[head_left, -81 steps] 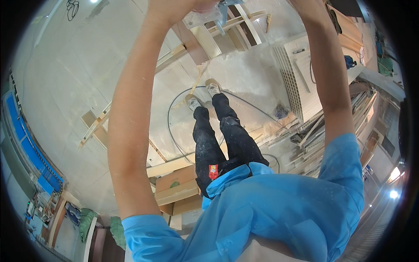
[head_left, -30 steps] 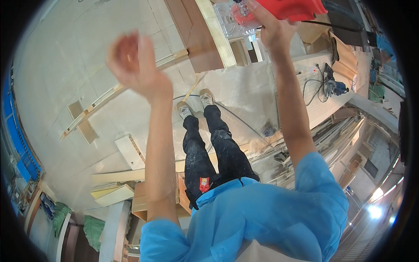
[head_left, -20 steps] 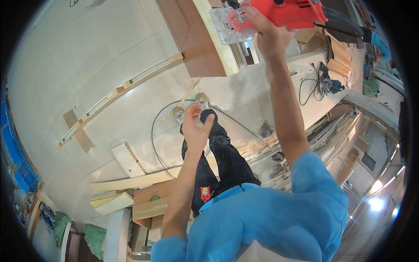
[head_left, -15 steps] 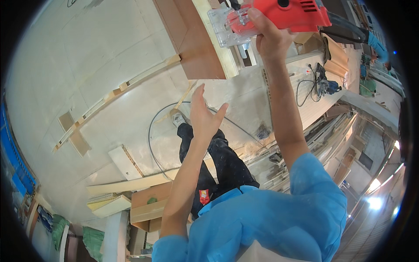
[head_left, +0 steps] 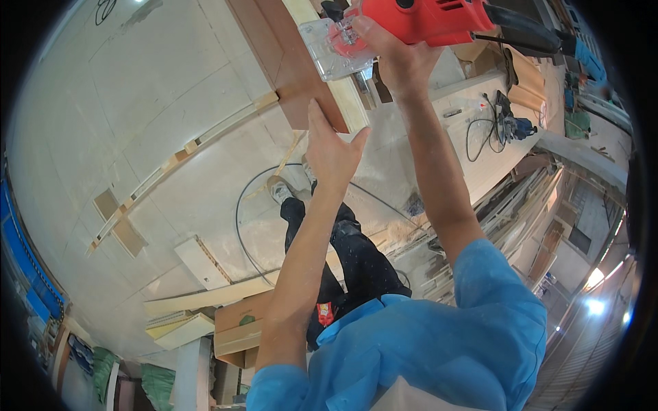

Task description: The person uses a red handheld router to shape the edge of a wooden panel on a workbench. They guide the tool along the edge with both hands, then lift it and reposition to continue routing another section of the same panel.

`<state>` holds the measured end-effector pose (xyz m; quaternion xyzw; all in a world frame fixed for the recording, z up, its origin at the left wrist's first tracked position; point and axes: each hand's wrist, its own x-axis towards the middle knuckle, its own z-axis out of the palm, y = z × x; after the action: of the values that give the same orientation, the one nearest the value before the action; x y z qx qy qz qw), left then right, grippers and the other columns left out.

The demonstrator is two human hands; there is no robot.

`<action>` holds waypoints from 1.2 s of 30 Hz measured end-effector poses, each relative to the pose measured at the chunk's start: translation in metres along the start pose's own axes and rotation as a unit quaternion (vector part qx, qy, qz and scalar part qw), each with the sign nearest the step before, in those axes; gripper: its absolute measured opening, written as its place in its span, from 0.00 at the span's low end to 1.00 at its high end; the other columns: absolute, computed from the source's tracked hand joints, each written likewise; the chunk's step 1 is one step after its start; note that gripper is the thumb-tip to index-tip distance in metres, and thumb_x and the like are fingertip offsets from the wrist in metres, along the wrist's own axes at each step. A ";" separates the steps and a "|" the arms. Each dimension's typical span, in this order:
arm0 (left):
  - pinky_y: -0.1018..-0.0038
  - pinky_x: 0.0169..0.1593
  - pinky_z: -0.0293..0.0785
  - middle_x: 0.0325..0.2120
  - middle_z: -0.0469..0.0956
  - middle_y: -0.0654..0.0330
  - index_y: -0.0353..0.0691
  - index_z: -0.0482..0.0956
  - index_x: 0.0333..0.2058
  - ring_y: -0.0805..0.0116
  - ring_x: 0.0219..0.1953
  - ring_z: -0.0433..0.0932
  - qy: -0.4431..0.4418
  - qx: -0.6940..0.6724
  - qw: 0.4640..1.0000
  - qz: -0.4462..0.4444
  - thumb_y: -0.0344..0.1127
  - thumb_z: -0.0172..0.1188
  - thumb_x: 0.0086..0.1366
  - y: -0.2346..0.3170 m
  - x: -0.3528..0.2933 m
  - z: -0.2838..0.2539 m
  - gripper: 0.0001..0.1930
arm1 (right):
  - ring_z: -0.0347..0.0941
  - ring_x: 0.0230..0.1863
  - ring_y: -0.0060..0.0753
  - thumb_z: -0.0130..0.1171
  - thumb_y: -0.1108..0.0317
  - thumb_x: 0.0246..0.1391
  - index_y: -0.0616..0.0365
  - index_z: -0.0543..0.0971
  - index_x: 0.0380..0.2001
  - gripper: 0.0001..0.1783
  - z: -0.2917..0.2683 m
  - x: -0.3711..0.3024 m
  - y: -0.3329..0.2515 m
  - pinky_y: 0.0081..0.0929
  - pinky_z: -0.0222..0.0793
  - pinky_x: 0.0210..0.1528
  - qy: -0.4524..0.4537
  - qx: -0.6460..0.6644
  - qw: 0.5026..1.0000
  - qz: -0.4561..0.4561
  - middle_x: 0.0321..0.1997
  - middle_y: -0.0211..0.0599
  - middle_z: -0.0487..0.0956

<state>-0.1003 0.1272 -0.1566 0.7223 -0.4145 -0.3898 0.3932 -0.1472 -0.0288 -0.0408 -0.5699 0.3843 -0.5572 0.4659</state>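
My right hand (head_left: 404, 65) is wrapped round the red body of a trim router (head_left: 428, 20) at the top of the view. The router's clear plastic base (head_left: 336, 58) lies over the pale edge of a brown panel (head_left: 291, 61). A black cord trails off to the right from its rear. My left hand (head_left: 334, 152) is at the panel's near end, fingers stretched out and thumb spread. Its fingertips overlap the brown face and the thumb lies by the pale edge corner; firm contact is hard to tell. The router's bit cannot be made out.
A long wooden strip (head_left: 188, 147) lies on the floor to the left. A cable (head_left: 240, 198) loops round my feet. At right, a blue power tool (head_left: 517, 129) with its cord rests on a pale board. A cardboard box (head_left: 240, 332) and stacked timber offcuts (head_left: 480, 233) are near me.
My left hand has moved up and right to the panel's near end. The router in my right hand has shifted left in the view, as has the panel.
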 end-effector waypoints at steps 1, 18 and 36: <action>0.56 0.60 0.75 0.67 0.66 0.37 0.27 0.54 0.70 0.40 0.64 0.72 0.002 0.001 1.000 0.000 0.43 0.81 0.49 -0.001 0.003 0.001 0.57 | 0.80 0.36 0.27 0.73 0.74 0.46 0.60 0.77 0.44 0.22 0.000 0.000 0.001 0.29 0.80 0.40 0.004 0.010 1.000 -0.002 0.38 0.35 0.82; 0.59 0.56 0.79 0.66 0.66 0.32 0.25 0.51 0.71 0.38 0.59 0.77 -0.017 0.049 0.998 -0.024 0.43 0.81 0.47 -0.008 0.010 0.008 0.60 | 0.79 0.36 0.27 0.73 0.72 0.45 0.59 0.76 0.43 0.21 0.005 0.005 0.006 0.29 0.79 0.40 0.006 -0.025 0.999 -0.032 0.36 0.33 0.80; 0.59 0.59 0.76 0.68 0.63 0.32 0.25 0.50 0.71 0.37 0.61 0.75 -0.023 0.040 0.999 -0.025 0.39 0.81 0.47 -0.007 0.009 0.009 0.60 | 0.79 0.34 0.25 0.74 0.71 0.44 0.59 0.79 0.40 0.19 0.012 0.004 0.001 0.28 0.78 0.39 0.016 -0.047 0.999 0.009 0.36 0.31 0.82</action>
<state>-0.1029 0.1196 -0.1685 0.7386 -0.4203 -0.3992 0.3443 -0.1351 -0.0322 -0.0401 -0.5792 0.4225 -0.5430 0.4373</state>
